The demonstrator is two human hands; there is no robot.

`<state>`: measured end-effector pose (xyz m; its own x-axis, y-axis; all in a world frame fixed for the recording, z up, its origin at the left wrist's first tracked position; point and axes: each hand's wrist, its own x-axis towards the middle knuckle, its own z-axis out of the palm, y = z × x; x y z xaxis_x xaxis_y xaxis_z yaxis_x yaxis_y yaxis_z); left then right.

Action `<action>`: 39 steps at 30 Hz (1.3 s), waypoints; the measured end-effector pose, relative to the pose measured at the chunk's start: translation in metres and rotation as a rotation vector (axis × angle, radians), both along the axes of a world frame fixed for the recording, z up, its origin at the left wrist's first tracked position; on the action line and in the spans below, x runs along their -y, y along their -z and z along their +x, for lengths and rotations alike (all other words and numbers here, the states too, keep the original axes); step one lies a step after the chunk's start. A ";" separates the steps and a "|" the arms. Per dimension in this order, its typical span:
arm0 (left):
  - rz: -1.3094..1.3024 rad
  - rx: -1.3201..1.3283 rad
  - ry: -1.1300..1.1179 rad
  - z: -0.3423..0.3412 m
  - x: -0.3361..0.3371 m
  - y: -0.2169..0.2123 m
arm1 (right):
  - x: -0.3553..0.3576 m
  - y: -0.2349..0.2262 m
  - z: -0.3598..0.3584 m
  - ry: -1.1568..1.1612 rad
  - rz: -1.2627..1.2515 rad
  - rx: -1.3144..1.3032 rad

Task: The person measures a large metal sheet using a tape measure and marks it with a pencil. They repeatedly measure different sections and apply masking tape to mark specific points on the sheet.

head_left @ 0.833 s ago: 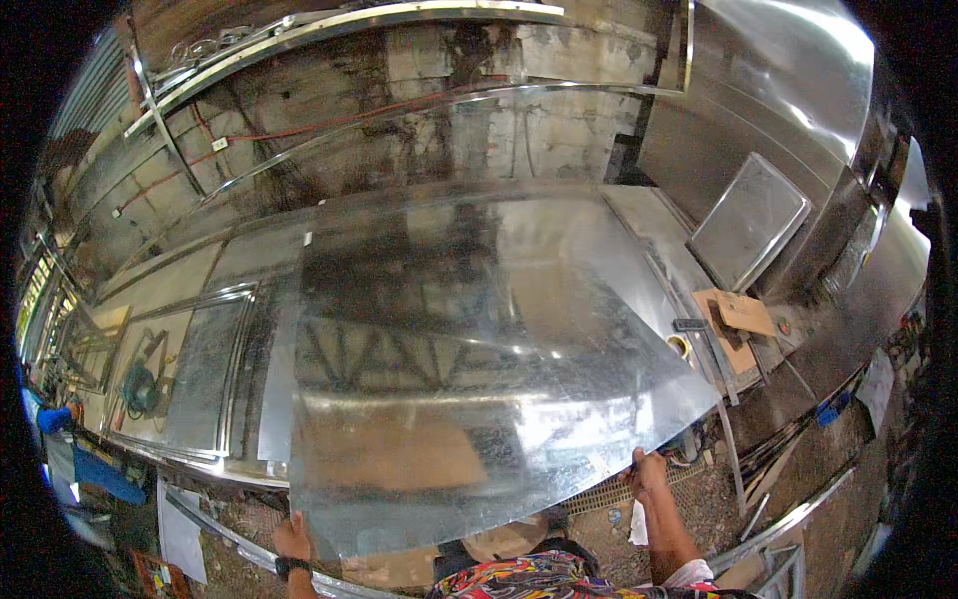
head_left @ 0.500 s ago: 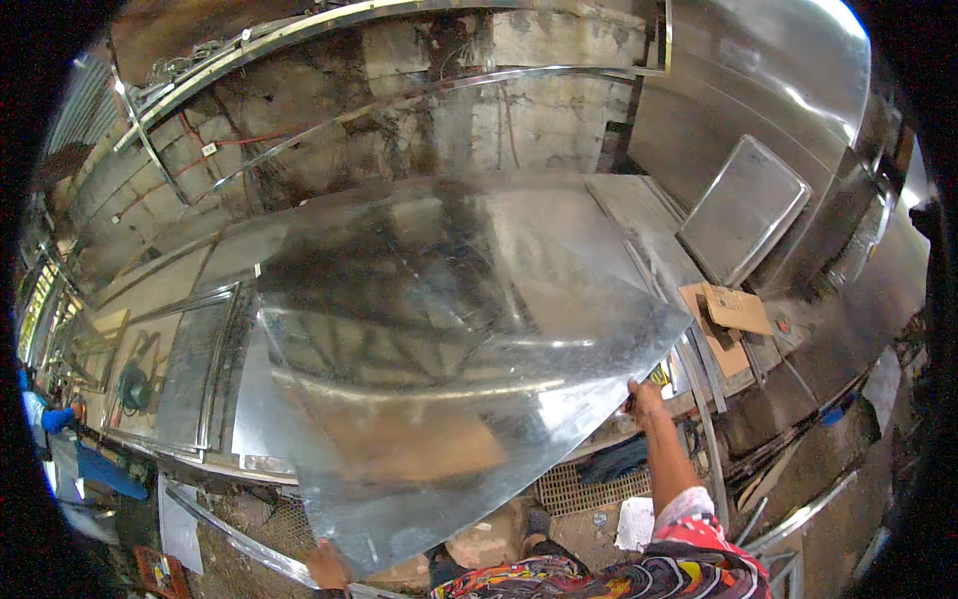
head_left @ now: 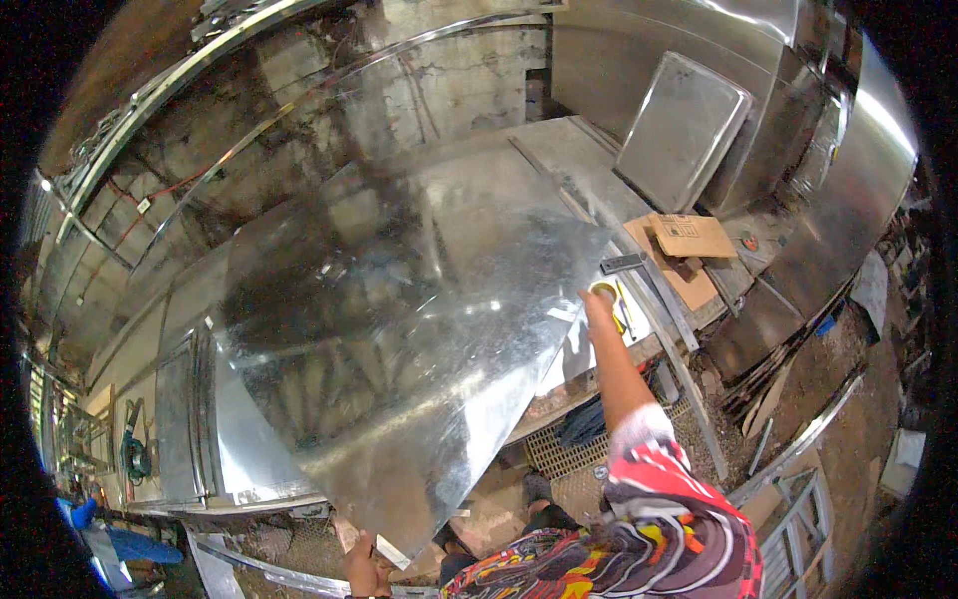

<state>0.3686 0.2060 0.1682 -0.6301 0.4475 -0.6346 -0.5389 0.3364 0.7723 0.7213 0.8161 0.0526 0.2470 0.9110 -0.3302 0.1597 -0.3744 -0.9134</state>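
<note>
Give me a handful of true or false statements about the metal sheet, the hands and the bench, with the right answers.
1. Both hands grip the large shiny metal sheet. True: the left hand holds its near corner, the right hand its right edge.
2. The sheet lies flat on the workbench. False: it is lifted and tilted above it.
3. Flat cardboard pieces lie on the bench to the right. True.
4. The metal tray lies on the floor. False: it leans against the metal wall panel behind the bench.

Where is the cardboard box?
In the head view, the cardboard box lies right of centre on the workbench, just beyond the right hand and below the leaning metal tray.
</note>
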 end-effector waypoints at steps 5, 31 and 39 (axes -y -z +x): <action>0.133 0.110 0.093 0.000 0.026 -0.022 | 0.280 0.003 -0.025 -0.056 0.173 -0.237; 0.442 0.836 1.035 -0.097 -0.003 -0.085 | 0.576 -0.117 -0.258 -0.991 0.219 -0.216; 0.611 -0.014 0.126 -0.384 -0.038 -0.001 | 0.511 -0.131 -0.406 -0.087 -0.114 -0.232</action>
<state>-0.0153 0.2438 0.1688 -0.5557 0.7983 -0.2322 -0.5120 -0.1086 0.8521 0.3150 0.3048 0.1840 0.0756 0.8794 -0.4701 -0.0126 -0.4705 -0.8823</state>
